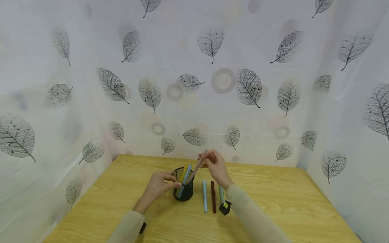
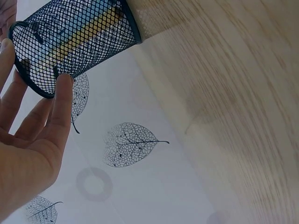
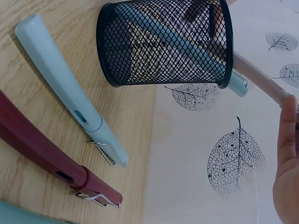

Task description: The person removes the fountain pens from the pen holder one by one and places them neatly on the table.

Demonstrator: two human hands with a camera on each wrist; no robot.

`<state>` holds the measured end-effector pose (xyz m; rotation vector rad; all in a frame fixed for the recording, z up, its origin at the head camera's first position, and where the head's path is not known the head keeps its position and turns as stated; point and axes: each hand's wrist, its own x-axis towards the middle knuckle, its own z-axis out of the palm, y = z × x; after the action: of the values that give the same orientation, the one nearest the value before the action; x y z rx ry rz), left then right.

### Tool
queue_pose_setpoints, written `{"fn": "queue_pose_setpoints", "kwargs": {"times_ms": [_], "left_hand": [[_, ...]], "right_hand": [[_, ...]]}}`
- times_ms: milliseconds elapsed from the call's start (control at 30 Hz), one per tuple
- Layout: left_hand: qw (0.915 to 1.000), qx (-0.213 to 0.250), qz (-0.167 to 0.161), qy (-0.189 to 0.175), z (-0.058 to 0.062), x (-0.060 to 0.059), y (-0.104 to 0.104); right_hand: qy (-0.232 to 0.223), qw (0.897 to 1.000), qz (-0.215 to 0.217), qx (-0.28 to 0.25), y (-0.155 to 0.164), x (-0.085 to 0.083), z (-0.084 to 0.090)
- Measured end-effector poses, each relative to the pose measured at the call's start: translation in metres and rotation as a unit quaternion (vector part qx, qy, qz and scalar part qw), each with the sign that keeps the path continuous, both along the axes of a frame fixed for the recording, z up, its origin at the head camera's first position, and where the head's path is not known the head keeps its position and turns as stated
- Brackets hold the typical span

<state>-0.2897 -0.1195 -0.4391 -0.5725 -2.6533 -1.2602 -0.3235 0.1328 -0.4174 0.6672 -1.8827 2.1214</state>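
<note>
A black mesh pen holder [image 1: 187,195] stands upright on the table. My left hand [image 1: 157,186] grips its rim from the left, fingertips spread along the edge. Inside lean a yellow pen [image 1: 183,173] and a blue pen [image 1: 187,173]. Between thumb and fingers, my right hand [image 1: 216,166] pinches the upper end of a greyish-pink pen [image 3: 261,77]. That pen slants down over the holder's right rim, its lower end within the mesh. On the table right of the holder lie a light blue pen [image 3: 60,70] and a dark red pen [image 3: 51,149], side by side.
A greenish pen [image 1: 221,193] lies beyond the red one, partly hidden by the right forearm. Near it is a black object with a yellow-green mark [image 1: 225,208]. A leaf-print curtain [image 1: 188,111] surrounds the wooden table [image 1: 273,202] at the back and sides.
</note>
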Motion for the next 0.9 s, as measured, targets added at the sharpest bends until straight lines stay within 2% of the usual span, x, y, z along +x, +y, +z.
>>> {"fn": "queue_pose_setpoints", "kwargs": {"times_ms": [333, 433, 567, 900], "left_hand": [[0.9998, 0.007, 0.004, -0.02, 0.001, 0.002, -0.001], [0.9997, 0.008, 0.0, -0.025, 0.002, 0.002, -0.001], [0.9998, 0.006, -0.002, -0.019, 0.003, 0.002, -0.001], [0.9998, 0.002, 0.001, -0.018, 0.003, 0.001, 0.0]], "right_hand": [[0.016, 0.999, -0.046, 0.008, 0.008, -0.001, 0.003], [0.022, 0.999, -0.047, 0.005, 0.012, 0.0, 0.005], [0.004, 0.999, -0.044, 0.001, 0.018, -0.002, 0.005], [-0.034, 0.998, -0.039, 0.032, 0.035, -0.001, -0.002]]}}
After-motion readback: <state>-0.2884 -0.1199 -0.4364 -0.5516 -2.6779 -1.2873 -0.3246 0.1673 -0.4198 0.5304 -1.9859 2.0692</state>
